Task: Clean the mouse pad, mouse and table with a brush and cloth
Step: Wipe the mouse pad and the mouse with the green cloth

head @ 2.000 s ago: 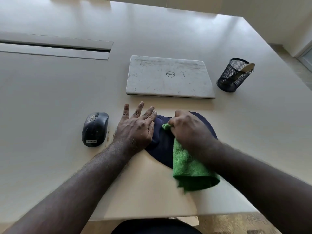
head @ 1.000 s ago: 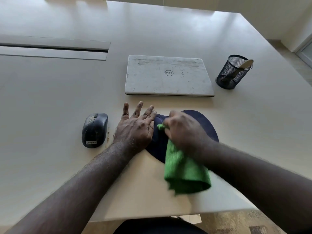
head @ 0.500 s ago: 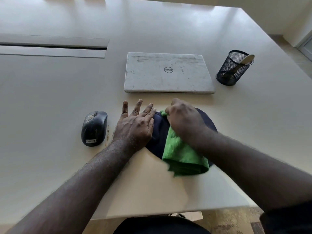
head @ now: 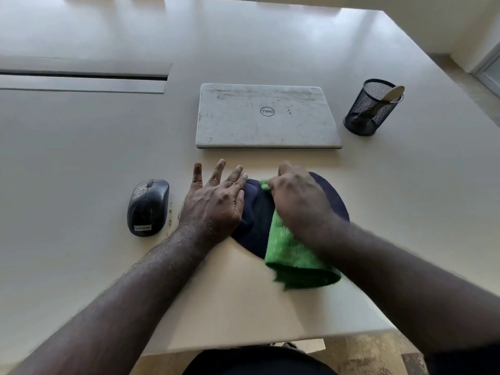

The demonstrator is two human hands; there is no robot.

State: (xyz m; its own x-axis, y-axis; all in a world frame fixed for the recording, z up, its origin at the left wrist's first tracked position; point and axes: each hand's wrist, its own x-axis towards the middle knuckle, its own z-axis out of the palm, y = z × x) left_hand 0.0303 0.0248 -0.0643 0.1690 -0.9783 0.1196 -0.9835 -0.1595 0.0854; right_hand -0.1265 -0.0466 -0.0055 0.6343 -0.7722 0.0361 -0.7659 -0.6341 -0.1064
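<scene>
Mesh cup (head: 372,108): beyond right fingers, holds pale-handled tool (head: 392,94). White table (head: 81,158); closed laptop (head: 267,116). Left hand (head: 215,203) flat, fingers splayed, pinning mouse pad (head: 331,196). Right hand (head: 297,201) clutches green cloth (head: 292,259) on pad. Mouse (head: 147,207) left of left fingers.

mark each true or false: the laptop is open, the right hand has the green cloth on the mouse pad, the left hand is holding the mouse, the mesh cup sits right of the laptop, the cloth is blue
1. The laptop is open. False: its lid is closed.
2. The right hand holds the green cloth on the mouse pad. True.
3. The left hand is holding the mouse. False: it lies flat with fingers spread at the pad's left edge, and the mouse sits apart to its left.
4. The mesh cup sits right of the laptop. True.
5. The cloth is blue. False: it is green; the pad is dark blue.
</scene>
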